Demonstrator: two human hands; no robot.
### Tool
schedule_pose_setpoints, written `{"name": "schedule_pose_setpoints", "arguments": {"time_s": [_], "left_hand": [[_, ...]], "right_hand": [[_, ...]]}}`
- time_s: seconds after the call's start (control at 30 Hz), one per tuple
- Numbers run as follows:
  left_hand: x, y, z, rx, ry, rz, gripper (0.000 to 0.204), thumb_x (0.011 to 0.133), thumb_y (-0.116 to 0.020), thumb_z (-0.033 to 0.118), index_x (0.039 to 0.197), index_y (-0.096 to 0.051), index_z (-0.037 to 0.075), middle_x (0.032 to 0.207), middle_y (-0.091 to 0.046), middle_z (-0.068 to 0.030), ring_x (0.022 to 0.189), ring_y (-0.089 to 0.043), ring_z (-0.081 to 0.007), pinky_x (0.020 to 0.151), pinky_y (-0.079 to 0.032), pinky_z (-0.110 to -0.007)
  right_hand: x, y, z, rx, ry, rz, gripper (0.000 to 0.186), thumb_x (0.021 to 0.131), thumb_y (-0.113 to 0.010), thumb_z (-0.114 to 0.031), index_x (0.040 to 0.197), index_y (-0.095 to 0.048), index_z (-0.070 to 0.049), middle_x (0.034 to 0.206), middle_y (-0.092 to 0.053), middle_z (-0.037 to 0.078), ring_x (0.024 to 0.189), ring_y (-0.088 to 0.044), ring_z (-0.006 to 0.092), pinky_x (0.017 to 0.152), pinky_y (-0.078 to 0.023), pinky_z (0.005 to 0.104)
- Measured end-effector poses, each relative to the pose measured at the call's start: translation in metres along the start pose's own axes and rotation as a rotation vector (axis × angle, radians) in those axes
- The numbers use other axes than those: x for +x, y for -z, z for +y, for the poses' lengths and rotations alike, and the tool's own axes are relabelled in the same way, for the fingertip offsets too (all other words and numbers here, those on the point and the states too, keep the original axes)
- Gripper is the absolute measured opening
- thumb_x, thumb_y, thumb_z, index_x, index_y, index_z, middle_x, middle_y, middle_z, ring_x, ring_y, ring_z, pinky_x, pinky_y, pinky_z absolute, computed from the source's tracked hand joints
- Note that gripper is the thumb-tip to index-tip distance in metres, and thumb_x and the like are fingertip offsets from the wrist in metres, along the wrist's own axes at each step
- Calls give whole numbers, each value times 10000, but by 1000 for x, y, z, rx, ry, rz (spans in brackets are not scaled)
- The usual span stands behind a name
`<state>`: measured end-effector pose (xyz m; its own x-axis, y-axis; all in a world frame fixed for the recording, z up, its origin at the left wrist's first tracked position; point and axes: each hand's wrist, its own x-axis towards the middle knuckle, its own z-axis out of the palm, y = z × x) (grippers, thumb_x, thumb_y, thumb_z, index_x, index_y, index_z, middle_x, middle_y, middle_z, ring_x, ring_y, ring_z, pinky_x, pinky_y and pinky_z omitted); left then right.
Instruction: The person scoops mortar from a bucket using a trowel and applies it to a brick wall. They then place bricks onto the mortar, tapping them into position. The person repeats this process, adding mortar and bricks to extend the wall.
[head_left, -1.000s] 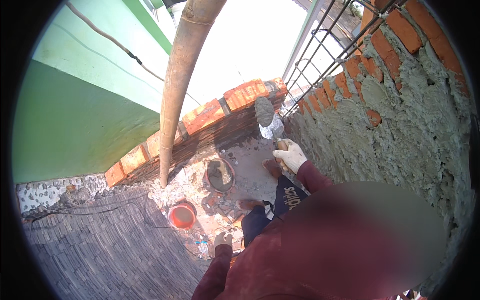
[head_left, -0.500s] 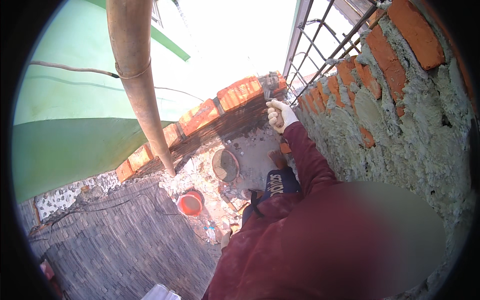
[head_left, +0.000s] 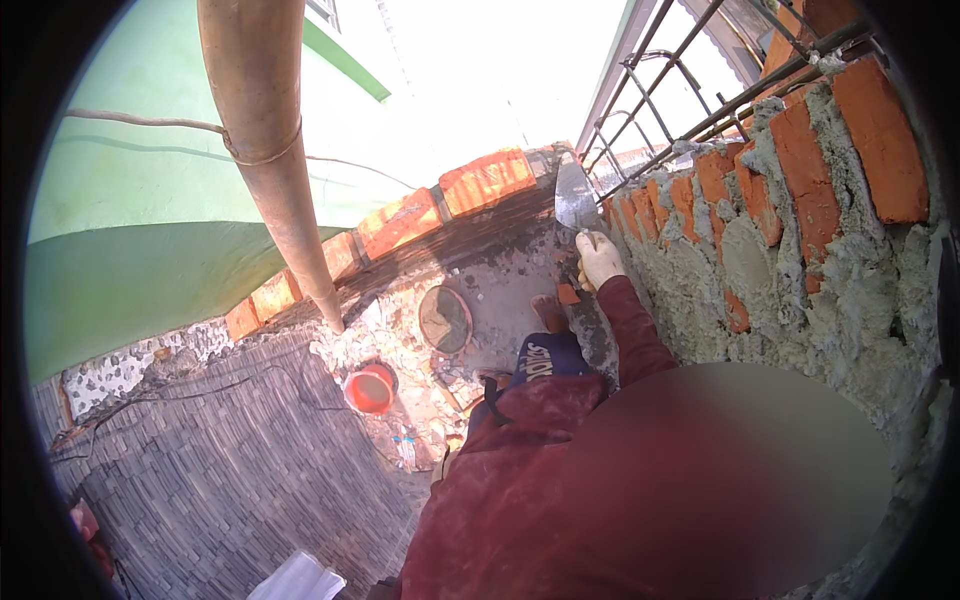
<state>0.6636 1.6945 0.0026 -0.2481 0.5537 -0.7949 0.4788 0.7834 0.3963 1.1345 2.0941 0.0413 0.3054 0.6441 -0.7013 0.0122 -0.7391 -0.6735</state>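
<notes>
My right hand (head_left: 600, 260), in a pale glove, grips a trowel (head_left: 576, 197) by its handle, the blade pointing up at the right end of a low brick course (head_left: 485, 182). Its metal face shows without a lump of mortar. Beside it rises a brick wall (head_left: 805, 175) roughly coated with wet grey mortar. My left hand (head_left: 441, 463) is low in the middle, mostly hidden by my maroon top, its fingers unclear. Below the course are a round container (head_left: 444, 318) of grey material and an orange bucket (head_left: 370, 389).
A bamboo pole (head_left: 270, 210) stands slanting before the green wall (head_left: 130, 280). Steel rebar cages (head_left: 660, 95) run along the upper right. Rubble (head_left: 335, 355) lies around the containers, beside grey patterned flooring (head_left: 220, 460).
My right hand rose to the end of the brick course, then drew back slightly. The mortar lump has left the trowel. My left hand is more hidden, and the view has shifted.
</notes>
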Motion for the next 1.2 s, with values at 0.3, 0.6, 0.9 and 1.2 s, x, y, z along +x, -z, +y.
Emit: {"name": "schedule_pose_setpoints", "arguments": {"time_s": [0.3,0.6,0.9,1.2], "left_hand": [[6,1,9,-56,-1,-19,498,954,-706,325,1326,-642,1,1249,-708,-183,1160,-666,-250,1006,-500,-373],[14,6,34,-237,-17,-61,498,973,-693,323,1344,-628,-3,1252,-707,-181,1160,-665,-239,1003,-502,-360],[28,12,32,-296,-91,-88,510,1002,-675,355,1337,-626,-27,1224,-711,-184,1132,-673,-244,982,-517,-354],[21,-53,51,-151,-24,-154,593,929,-699,417,1335,-638,-11,1244,-697,-214,1184,-654,-345,1037,-493,-412]], "right_hand": [[46,-4,-25,-124,-69,-91,420,1007,-559,-404,1193,-607,-30,777,-654,100,466,-586,189,438,-485,353],[41,2,-33,-720,176,11,514,975,-573,-406,1283,-613,5,1260,-659,302,1226,-614,435,1042,-480,494],[29,3,-37,-290,-49,-54,448,1021,-536,-393,1208,-587,11,810,-700,175,585,-678,262,530,-545,409],[-102,-11,-15,-716,34,-245,421,955,-595,-345,1163,-588,22,819,-676,167,629,-691,285,565,-544,430]]}}
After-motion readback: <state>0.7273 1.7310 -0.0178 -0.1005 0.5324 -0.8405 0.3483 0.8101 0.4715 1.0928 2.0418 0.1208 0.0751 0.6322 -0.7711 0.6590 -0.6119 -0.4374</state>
